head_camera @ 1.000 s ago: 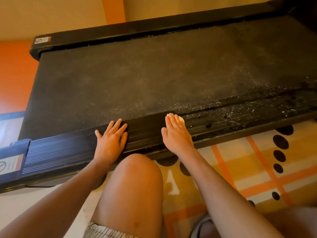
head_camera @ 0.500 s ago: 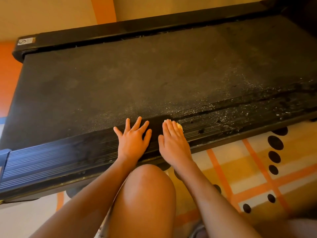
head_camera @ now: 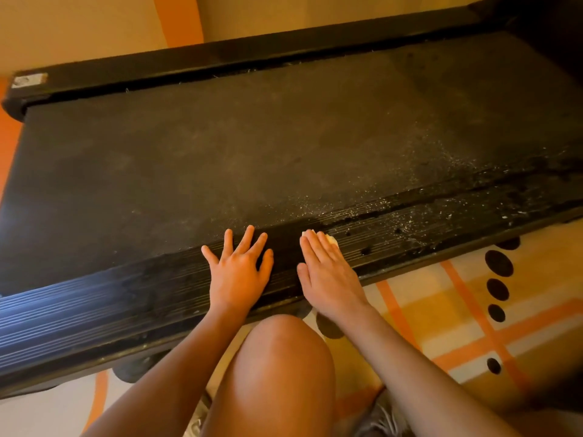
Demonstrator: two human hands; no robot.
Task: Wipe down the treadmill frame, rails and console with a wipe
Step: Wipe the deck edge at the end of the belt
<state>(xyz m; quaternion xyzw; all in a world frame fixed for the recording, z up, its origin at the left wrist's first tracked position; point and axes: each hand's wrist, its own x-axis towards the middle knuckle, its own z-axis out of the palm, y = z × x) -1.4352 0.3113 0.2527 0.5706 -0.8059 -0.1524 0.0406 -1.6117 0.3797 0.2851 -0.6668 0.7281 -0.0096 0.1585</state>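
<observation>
A black treadmill lies across the view, its dusty belt (head_camera: 284, 146) in the middle. Its ribbed near side rail (head_camera: 126, 304) runs from lower left to right. My left hand (head_camera: 241, 272) rests flat on this rail with fingers spread. Just to its right, my right hand (head_camera: 328, 272) presses flat on the rail with fingers together. A pale wipe (head_camera: 331, 239) sits under the right hand, and only a small edge peeks out by the fingertips. White specks cover the rail (head_camera: 441, 219) to the right of the hands. The far rail (head_camera: 252, 61) runs along the back.
A patterned rug (head_camera: 457, 316) with orange stripes and black dots lies under the treadmill at the right. My bare knee (head_camera: 280, 357) rises between my forearms. A cream wall with an orange stripe (head_camera: 176, 20) stands behind the treadmill.
My left hand has slid right along the near rail and now lies close beside the right hand. The right hand stays pressed on the wipe at much the same spot on the rail.
</observation>
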